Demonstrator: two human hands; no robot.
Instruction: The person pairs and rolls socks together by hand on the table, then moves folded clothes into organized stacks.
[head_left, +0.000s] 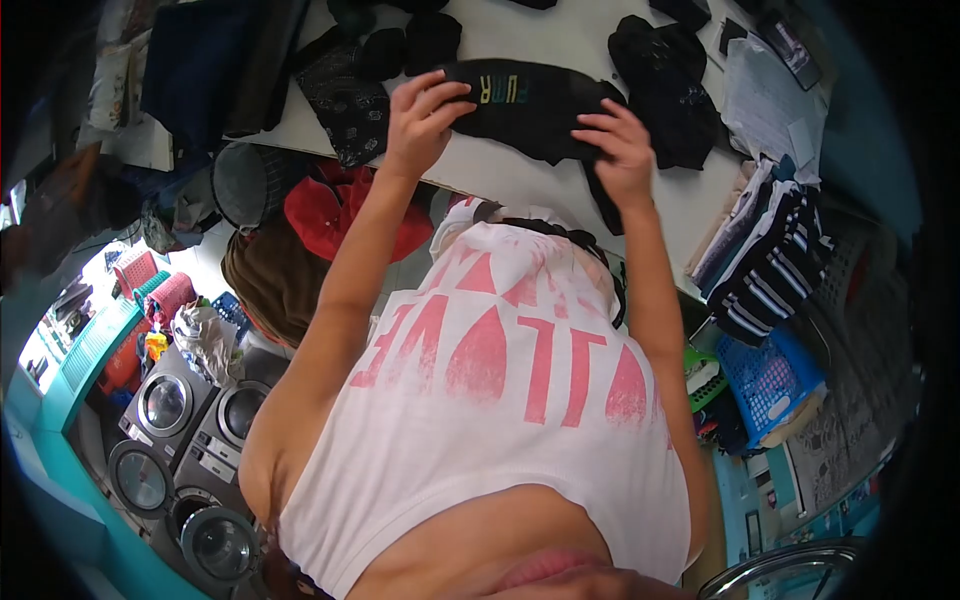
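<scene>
Between my two hands a black garment (535, 115) with yellow and blue lettering is spread at the near side of the white table. My left hand (422, 118) grips its left end, fingers curled over the edge. At the right end, my right hand (617, 145) has its fingers over the cloth; the thumb is hidden. A dark strip of the fabric hangs below that hand toward the table's front edge. Just left of my left hand lies a black patterned cloth (345, 105). Another black garment (668, 95) lies right of my right hand.
Striped folded clothes (765, 265) are stacked at the table's right, near papers (770, 100). Below stands a blue basket (765, 380). A red cloth (350, 215) and a brown cloth (270, 280) hang at left. Front-loading machines (165, 400) with open doors stand lower left.
</scene>
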